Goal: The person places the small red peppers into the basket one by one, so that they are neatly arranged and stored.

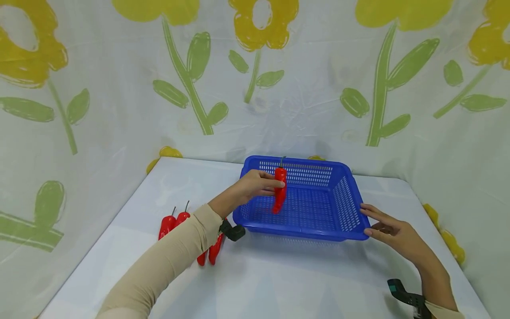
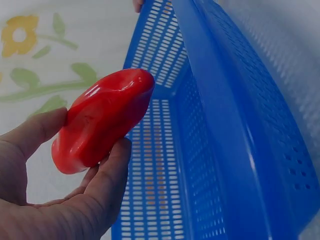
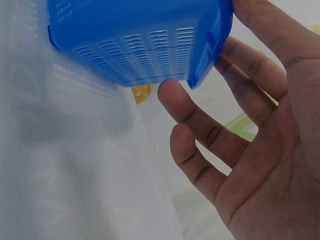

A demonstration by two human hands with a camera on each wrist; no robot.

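My left hand (image 1: 256,185) pinches a red chili pepper (image 1: 280,190) between thumb and fingers. The pepper hangs upright with its green stem on top, over the left part of a blue plastic basket (image 1: 295,230). In the left wrist view the thumb and fingertips press opposite sides of the glossy pepper (image 2: 107,117). At the basket's right end, my right hand (image 1: 398,237) holds the rim. The right wrist view has the thumb and a finger on the basket's edge (image 3: 226,30), while other fingers extend below it.
More red chili peppers (image 1: 167,225) lie on the white table (image 1: 279,283) left of the basket, partly hidden by the left sleeve (image 1: 171,261). A cloth with yellow flowers (image 1: 263,26) hangs behind and beside the table. Each wrist wears a black mount (image 1: 233,231).
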